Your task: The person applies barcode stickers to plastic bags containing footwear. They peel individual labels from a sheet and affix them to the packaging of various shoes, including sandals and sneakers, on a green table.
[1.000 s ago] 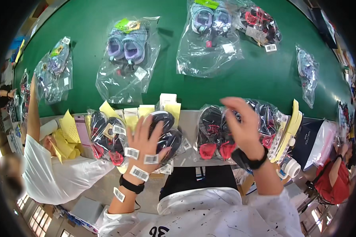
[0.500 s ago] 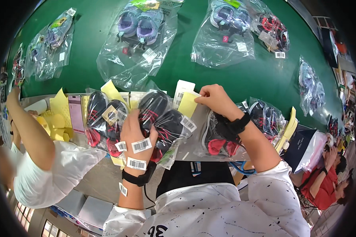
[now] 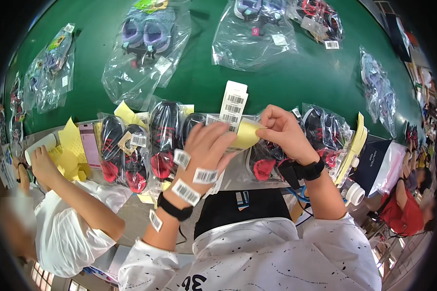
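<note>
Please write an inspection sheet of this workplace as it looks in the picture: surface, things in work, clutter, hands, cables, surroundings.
Surface: green table, bending toward the rim of the view.
Things in work: yellow backing sheet with white barcode labels; bagged black-and-red shoes under the hands.
Clutter: bagged purple shoes farther back; yellow sheets at left; white bottle at right.
Hands: left hand and right hand both pinch the yellow backing sheet; labels stick on the left hand and forearm.
Cables: blue cord below the right wrist.
Surroundings: a co-worker's hand at left; a person in red at right.
</note>
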`<action>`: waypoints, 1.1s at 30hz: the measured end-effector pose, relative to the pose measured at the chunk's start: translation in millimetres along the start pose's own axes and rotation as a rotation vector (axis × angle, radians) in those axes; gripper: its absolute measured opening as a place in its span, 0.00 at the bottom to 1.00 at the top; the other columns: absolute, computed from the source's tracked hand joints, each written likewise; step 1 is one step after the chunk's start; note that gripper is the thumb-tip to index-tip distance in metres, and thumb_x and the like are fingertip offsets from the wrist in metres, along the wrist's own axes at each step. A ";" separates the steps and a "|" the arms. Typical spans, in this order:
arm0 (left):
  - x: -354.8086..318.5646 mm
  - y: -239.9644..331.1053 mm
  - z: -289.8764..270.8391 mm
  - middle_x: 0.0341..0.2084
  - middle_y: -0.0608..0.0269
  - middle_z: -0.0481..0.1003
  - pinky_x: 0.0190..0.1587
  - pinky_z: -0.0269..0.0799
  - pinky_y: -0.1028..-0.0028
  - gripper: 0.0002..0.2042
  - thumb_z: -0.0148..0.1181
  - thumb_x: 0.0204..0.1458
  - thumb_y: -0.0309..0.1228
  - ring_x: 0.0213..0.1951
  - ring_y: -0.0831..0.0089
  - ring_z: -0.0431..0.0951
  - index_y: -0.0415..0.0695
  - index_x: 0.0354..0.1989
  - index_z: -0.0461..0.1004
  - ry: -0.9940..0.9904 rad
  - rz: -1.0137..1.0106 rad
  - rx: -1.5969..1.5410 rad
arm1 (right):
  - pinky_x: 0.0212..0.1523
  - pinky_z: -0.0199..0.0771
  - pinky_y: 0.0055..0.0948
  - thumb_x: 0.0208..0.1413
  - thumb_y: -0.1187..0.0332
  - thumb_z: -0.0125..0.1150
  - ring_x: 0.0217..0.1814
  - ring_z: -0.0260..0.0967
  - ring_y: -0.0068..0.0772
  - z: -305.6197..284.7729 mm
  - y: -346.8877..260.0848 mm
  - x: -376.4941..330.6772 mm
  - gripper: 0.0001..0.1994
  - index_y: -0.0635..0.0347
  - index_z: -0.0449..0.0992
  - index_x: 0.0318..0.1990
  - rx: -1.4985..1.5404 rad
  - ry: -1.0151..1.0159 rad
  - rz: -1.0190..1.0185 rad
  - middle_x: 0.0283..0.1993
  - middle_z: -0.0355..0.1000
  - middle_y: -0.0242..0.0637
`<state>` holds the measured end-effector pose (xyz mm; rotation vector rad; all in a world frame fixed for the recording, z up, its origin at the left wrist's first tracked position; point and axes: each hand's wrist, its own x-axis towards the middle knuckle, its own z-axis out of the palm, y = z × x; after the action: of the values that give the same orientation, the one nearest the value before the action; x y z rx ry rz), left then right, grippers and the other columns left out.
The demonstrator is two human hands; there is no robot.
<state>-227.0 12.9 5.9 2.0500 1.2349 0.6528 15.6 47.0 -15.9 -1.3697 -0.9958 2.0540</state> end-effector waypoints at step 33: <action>-7.7 -18.5 35.5 0.27 0.62 0.81 0.33 0.72 0.80 0.11 0.60 0.59 0.30 0.30 0.81 0.79 0.35 0.43 0.78 -0.025 -0.791 -0.747 | 0.36 0.71 0.34 0.41 0.78 0.66 0.38 0.69 0.41 49.8 33.4 -18.0 0.08 0.62 0.78 0.32 -0.856 0.304 -0.733 0.37 0.70 0.38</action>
<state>-216.3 2.7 -32.1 0.8603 1.3705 0.5643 -23.1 -2.0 -19.9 -1.3082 -1.9696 0.8587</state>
